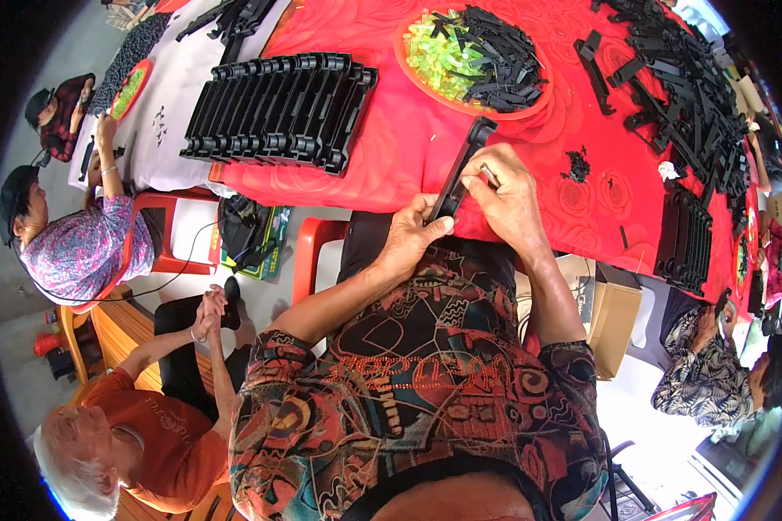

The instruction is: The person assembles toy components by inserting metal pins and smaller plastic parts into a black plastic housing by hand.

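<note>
A long narrow black plastic part [454,185] slants up and away from me over the near edge of the red table. Its lower end is gripped by my left hand [411,233], thumb on top. My right hand [506,193] is closed in a pinch against the part's right side. Something small and greyish shows between its fingers, too small to name. Beyond my hands stands a round orange-rimmed tray [530,111] with yellow-green clear pieces [443,56] and small black pieces [506,61] side by side.
A row of similar black parts [278,113] stands at the left. Loose black parts [669,95] pile up at the right, near another row [685,239]. Tiny black bits [576,166] lie on the red tablecloth [374,187]. People sit on both sides; a red stool [308,260] is close by.
</note>
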The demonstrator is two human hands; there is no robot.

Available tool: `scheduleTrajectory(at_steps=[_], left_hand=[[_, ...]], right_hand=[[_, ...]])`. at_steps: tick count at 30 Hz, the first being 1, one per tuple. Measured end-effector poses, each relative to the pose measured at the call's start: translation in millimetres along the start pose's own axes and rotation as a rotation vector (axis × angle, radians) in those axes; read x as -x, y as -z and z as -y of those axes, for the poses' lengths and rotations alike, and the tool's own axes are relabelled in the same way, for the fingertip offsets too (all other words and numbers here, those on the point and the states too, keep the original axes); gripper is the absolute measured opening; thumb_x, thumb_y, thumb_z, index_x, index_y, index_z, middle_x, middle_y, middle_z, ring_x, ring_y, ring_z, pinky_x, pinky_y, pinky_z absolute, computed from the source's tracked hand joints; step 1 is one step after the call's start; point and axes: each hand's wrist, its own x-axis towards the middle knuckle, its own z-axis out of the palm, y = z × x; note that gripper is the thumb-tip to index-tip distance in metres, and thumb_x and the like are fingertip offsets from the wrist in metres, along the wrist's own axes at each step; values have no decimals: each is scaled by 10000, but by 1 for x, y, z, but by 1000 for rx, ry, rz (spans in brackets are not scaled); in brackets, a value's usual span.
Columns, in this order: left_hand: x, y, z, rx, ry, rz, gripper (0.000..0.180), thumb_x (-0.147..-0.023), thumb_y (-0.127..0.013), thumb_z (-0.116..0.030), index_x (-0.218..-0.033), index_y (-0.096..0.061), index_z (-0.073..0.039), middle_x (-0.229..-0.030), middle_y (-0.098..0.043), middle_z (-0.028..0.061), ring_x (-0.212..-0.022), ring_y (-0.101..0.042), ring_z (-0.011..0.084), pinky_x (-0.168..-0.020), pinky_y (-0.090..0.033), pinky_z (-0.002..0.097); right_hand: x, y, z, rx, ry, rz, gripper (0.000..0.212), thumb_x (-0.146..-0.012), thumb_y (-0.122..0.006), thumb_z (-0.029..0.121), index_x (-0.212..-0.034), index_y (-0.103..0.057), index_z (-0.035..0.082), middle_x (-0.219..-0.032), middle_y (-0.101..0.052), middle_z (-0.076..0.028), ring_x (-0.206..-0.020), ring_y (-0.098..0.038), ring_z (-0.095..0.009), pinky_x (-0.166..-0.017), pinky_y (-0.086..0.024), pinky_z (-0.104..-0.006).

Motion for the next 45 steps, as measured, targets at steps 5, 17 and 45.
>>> scheduleTrajectory(at_steps=[5,17,45], left_hand=[[-1,2,1,51,-8,-3,293,-803,-610,-66,-1069,-496,-21,-974,-584,43,-877,-572,129,-794,-458,264],[-2,4,3,63,20,1,321,-793,-632,-102,-1072,-491,-24,-935,-601,59,-849,-578,129,-739,-447,256],[-7,5,-5,150,1,0,312,-792,-623,-91,-1079,-510,-42,-915,-606,63,-729,-564,111,-647,-454,224]], right_hand=[[-4,0,-3,-26,80,-9,60,-705,-573,-44,-749,-542,-19,-833,-499,-93,-742,-555,-212,-648,-451,-308],[-3,-5,-16,1,40,59,131,-730,-573,-6,-835,-509,-54,-878,-509,-123,-743,-597,-250,-653,-472,-339],[-24,-6,-13,106,218,199,161,-733,-511,-30,-881,-448,-44,-858,-466,-165,-758,-549,-325,-657,-448,-386]])
